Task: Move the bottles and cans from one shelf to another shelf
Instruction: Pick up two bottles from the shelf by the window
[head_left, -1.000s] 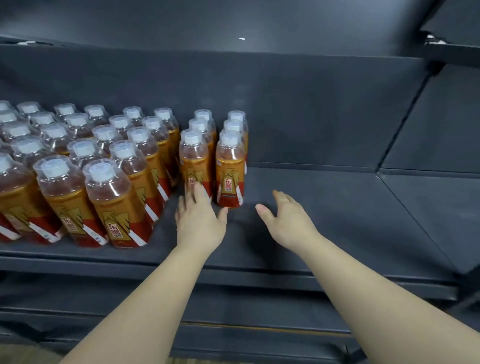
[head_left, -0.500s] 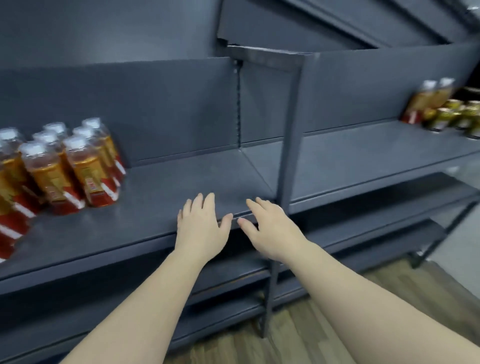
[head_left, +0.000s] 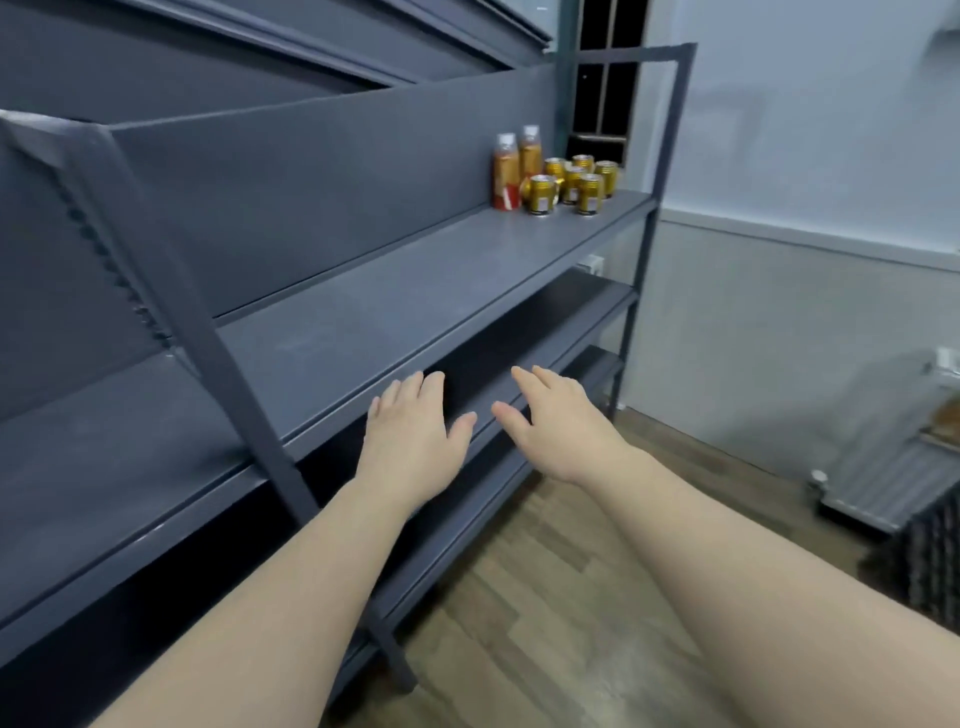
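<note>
Bottles (head_left: 511, 171) and cans (head_left: 571, 183) just came up at one o'clock to fetch; left hand (head_left: 410, 439) and right hand (head_left: 563, 431) are wide, empty.

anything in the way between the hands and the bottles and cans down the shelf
Nothing visible does. The left hand and right hand are open and hold nothing; the shelf top from them to the bottles and cans shows nothing standing on it. The upright post lies left of the hands.
</note>
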